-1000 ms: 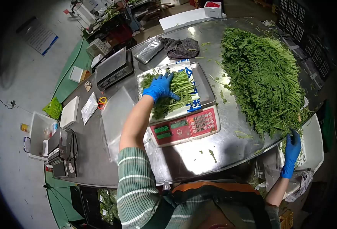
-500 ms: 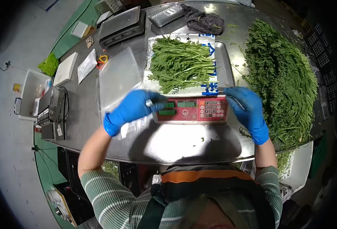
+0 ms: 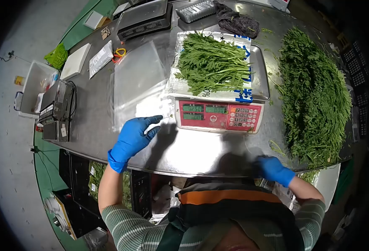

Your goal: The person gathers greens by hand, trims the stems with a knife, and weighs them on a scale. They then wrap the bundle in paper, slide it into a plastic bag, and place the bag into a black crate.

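Leafy green stems on a red-fronted scale, left blue-gloved hand with fingers parted, right blue-gloved hand too blurred to tell.

Blue gloves, white-striped green sleeves, dark apron with orange band

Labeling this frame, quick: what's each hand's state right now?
Left hand: open, nothing visible in it, near the scale.
Right hand: blurred, at the table edge; can't tell if open or closed.
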The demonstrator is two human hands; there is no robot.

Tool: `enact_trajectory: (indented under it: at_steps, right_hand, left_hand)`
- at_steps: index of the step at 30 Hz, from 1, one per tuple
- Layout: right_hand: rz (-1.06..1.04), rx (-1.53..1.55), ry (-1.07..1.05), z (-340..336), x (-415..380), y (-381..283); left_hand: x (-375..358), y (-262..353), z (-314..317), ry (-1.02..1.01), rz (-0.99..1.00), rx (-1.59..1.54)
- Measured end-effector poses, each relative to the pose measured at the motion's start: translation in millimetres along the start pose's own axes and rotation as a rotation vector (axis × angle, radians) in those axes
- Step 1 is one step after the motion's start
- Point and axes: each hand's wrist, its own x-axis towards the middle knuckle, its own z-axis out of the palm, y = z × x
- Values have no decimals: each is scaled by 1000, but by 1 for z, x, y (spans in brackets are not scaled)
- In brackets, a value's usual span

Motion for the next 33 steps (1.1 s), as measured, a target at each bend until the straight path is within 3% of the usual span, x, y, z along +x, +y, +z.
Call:
enact_trajectory:
  at_steps: [1,2,3,4,5,6,8,10,14,16,18,20,21,22,24,25,27,28,30,31,33]
  right_hand:
    - [215,-237,-255,16,-39,27]
    - [240,-423,-345,14,-68,41]
    - [269,-603,-438,5,-91,42]
    - [266,-467,-386,-14,-88,37]
    - [258,-334,-331,-45,-70,28]
    - [276,-260,-137,-83,-43,-3]
    - [17,-12,410,-115,-1,-14]
    - [-104,-65,617,-143,45,-5]
    - [-7,-20,1118,-195,137,25]
    - [116,-76,1091,-204,175,43]
    - [175,-155,1024,-211,188,46]
    - [322,-148,683,-220,195,47]
    - [228,-142,871,-220,193,47]
    - [191,-33,930,-224,190,48]
    - [93,98,1105,-234,177,45]
    - [52,156,1212,-239,172,46]
    - [31,303,1345,-240,166,49]
    - [30,303,1345,-235,171,52]
    - [-18,456,1320,-225,182,53]
    - [-30,194,1314,-221,182,48]
    - [-36,66,1245,-212,195,36]
  left_hand:
    - [8,1,-9,33,-13,-41]
    - [21,4,-20,-28,-55,35]
    - [37,17,-29,-37,-133,-83]
    - [54,32,-34,-48,-210,-200]
    - [74,39,-35,-44,-152,-132]
    - [97,46,-30,-15,-89,-156]
    - [144,62,-18,41,71,-155]
    - [192,71,-1,163,265,45]
    - [258,71,29,126,294,107]
    - [269,76,29,16,251,145]
    - [275,70,39,135,489,220]
    - [274,73,44,-1,441,315]
    - [274,76,43,-67,394,384]
    - [278,71,44,-6,434,341]
    - [280,65,38,-4,257,-50]
    - [286,46,47,25,195,-335]
    - [278,51,37,-37,-116,-918]
    - [270,55,33,-54,-80,-1144]
    - [274,46,43,-52,-16,-1239]
    - [279,41,51,37,32,-1178]
    - [284,38,54,79,13,-1127]
